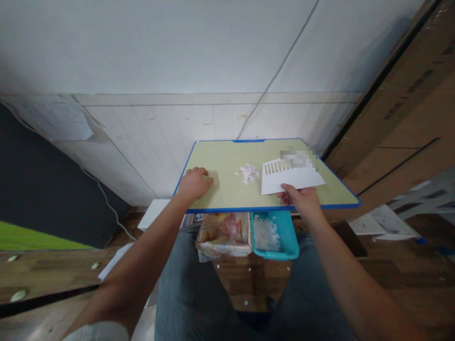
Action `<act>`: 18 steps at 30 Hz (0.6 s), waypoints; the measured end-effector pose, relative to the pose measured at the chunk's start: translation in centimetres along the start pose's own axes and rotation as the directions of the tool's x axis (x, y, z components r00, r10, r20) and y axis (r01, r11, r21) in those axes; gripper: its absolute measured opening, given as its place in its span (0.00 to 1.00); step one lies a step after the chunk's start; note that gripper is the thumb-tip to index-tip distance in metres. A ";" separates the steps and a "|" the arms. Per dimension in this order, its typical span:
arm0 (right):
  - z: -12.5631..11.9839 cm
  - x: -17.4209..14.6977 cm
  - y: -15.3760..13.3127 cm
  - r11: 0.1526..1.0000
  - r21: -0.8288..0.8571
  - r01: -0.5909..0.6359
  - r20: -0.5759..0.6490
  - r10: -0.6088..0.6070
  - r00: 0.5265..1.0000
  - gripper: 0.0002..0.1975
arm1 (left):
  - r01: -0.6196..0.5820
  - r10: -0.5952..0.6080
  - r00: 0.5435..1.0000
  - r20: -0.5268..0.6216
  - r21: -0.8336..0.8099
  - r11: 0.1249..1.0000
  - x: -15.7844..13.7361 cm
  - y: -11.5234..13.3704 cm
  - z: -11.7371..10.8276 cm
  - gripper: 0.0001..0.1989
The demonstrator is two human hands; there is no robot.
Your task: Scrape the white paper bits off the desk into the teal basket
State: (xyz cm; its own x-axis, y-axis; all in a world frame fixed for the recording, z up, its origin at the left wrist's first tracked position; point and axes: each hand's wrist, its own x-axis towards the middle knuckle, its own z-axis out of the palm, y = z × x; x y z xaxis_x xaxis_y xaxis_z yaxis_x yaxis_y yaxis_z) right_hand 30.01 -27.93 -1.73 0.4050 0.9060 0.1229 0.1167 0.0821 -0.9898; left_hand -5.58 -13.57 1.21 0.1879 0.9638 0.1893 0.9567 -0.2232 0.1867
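Sitting at a small blue-edged desk (pixel 227 163), a person was seen from the head camera with both bare arms stretched forward. The right hand (pixel 302 200) pinched the near edge of a white sheet of paper (pixel 289 177) between thumb and fingers, at the desk's near right side; the sheet lay flat on the yellow-green top, with a row of narrow slits cut along its far left part and a blurred patch at its far edge. The left hand (pixel 194 182) rested palm down on the near left of the desk, fingers loosely curled and grasping nothing. A small heap of white paper scraps (pixel 249 173) lay between the two hands, just left of the sheet. Below the desk's near edge, a turquoise tray (pixel 289 239) held more white scraps, and a crumpled printed bag (pixel 222 234) sat just to its left. Wooden flooring and cardboard boxes (pixel 405 123) showed at right.
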 end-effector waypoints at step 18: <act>4.9 1.4 -1.1 0.971 -0.217 0.097 0.068 -0.084 0.994 0.27 | 0.074 -0.092 0.990 -0.104 -0.166 0.983 13.0 0.9 3.4 0.22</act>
State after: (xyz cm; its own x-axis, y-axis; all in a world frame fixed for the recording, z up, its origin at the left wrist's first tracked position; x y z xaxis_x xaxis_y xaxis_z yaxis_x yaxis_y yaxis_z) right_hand 26.05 -24.71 -0.84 0.3310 0.9222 0.2000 0.3489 0.0773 -0.9340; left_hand -1.52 -0.73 0.52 0.0750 0.9597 0.2709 0.9177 -0.1727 0.3578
